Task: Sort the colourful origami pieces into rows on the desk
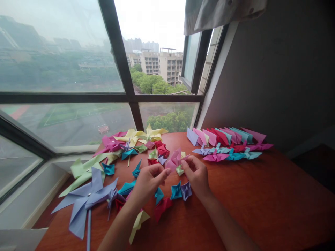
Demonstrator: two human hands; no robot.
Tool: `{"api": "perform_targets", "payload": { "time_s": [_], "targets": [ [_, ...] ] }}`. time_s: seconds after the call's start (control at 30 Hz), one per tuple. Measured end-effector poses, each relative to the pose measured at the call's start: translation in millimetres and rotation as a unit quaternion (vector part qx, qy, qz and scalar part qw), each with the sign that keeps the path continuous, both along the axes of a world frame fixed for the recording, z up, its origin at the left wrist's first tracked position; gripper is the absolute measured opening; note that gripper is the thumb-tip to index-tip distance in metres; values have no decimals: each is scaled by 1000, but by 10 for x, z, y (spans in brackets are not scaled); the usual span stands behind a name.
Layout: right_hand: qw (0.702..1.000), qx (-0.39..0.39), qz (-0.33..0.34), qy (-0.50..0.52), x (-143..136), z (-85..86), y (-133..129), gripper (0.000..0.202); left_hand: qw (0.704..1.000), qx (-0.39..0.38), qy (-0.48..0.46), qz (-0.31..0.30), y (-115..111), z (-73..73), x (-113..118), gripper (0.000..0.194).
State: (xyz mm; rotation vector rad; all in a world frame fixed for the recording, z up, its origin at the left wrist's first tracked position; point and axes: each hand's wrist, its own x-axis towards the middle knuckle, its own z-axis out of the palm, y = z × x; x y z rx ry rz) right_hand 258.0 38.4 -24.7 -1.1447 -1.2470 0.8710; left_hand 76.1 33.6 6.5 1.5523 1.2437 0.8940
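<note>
Over the middle of the table, a pink folded-paper crane (175,159) is held between both my hands. My left hand (153,177) pinches its left end between thumb and fingers. The crane's right end is pinched by my right hand (195,174). Just below and behind it, a small light-green folded-paper piece (179,170) shows in part. Nearer to me lie a blue folded-paper piece (176,191), a purple one (186,191) and a red one (162,208). My left forearm covers some of the paper pieces.
A purple paper pinwheel (89,197) on a stick lies at the left, with a green pinwheel (86,170) and yellow pinwheels (149,134) beyond. Folded cranes (235,156) and pointed paper pieces (222,136) stand in rows at the right back. The wooden table (248,202) meets a window.
</note>
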Motion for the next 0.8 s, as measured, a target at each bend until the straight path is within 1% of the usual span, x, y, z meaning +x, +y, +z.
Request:
{"api": "perform_targets", "payload": {
  "time_s": [0.1,0.2,0.37,0.43,0.5,0.57,0.63,0.7,0.8],
  "targets": [
    [998,29,-31,-55,24,19,-3,20,1000,18,-4,-23,-4,7,4,37],
    [986,77,-62,-132,57,37,-1,18,999,27,-3,-36,-20,41,7,34],
    [948,164,-98,-253,174,51,37,16,998,37,6,-55,-37,69,4,32],
    [930,189,-119,-292,265,70,35,16,998,34,6,-58,-35,64,1,32],
    [914,203,-154,-315,399,93,2,15,998,28,5,-57,-32,57,-4,32],
    [898,207,-204,-331,587,101,-64,14,998,24,4,-52,-33,58,-6,32],
    [876,202,-255,-355,843,75,-156,15,998,25,7,-48,-39,70,-5,33],
    [851,184,-305,-387,1177,10,-260,20,998,26,9,-50,-51,95,3,33],
    [811,124,-382,-425,1807,-132,-415,30,998,28,12,-60,-78,143,22,33]
  ]
}}
